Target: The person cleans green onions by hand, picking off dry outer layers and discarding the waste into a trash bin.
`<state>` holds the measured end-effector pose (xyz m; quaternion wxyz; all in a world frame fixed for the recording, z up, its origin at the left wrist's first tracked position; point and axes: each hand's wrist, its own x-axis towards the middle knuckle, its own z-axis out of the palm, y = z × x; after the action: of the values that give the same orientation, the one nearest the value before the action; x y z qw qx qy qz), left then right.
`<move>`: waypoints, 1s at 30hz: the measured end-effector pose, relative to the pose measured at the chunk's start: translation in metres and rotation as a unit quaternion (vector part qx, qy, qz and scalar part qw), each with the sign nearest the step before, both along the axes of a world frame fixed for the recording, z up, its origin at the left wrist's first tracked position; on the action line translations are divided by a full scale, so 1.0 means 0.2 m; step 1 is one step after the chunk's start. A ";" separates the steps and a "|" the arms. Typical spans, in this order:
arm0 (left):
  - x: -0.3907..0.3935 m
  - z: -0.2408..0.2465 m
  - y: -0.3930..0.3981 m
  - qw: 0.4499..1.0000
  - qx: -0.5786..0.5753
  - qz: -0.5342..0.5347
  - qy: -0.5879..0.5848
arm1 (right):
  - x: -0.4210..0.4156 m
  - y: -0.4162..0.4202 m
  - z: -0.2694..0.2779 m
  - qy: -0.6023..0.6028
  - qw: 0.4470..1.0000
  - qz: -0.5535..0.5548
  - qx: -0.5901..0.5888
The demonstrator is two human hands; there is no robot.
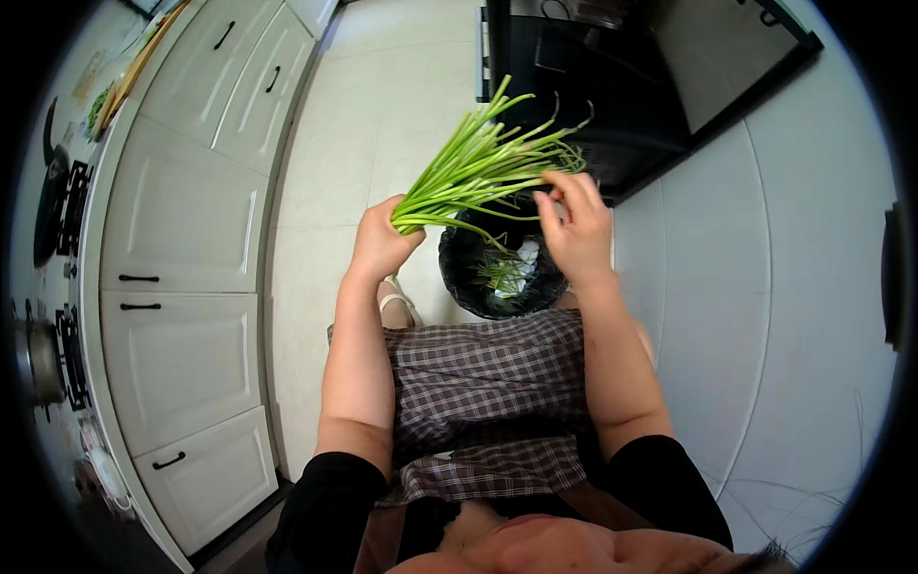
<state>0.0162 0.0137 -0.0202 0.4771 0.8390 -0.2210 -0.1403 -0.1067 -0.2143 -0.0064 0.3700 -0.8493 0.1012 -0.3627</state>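
Note:
My left hand (384, 240) is closed around one end of a bunch of long green stems (473, 165), which look like garlic scapes. They fan out to the upper right, and some thin tips curl or droop. At the tips on the right is my right hand (577, 229), with thumb and index finger slightly apart. Whether a tip is pinched between its fingers is hard to see. Below the stems stands a bin lined with a black bag (459, 287). Inside it lie thin green trimmings (495, 271) and crumpled white scraps (527, 255).
White cabinets (186, 208) line the left, under a counter with a wok (51, 201), a metal pot (44, 362) and a cutting board (136, 68). A black open-fronted cabinet (609, 86) stands ahead. A pale wall (710, 251) rises close on the right.

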 end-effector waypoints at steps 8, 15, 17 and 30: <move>0.04 -0.03 0.03 0.999 0.037 0.003 0.009 | 0.01 -0.02 0.00 0.081 0.995 0.011 -0.050; 0.01 -0.04 0.02 0.995 0.052 -0.029 -0.074 | -0.02 -0.08 -0.14 0.133 0.955 0.056 0.259; -0.01 0.00 0.02 0.997 0.047 -0.029 -0.061 | -0.02 -0.15 -0.18 0.108 0.901 0.095 0.409; -0.01 0.00 0.02 0.997 0.046 -0.017 -0.066 | -0.02 -0.27 -0.13 -0.106 0.571 0.322 0.748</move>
<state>0.0146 0.0171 -0.0198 0.4194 0.8638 -0.2597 -0.1027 -0.1110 -0.2681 -0.0325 0.9738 -0.2025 0.0159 -0.1025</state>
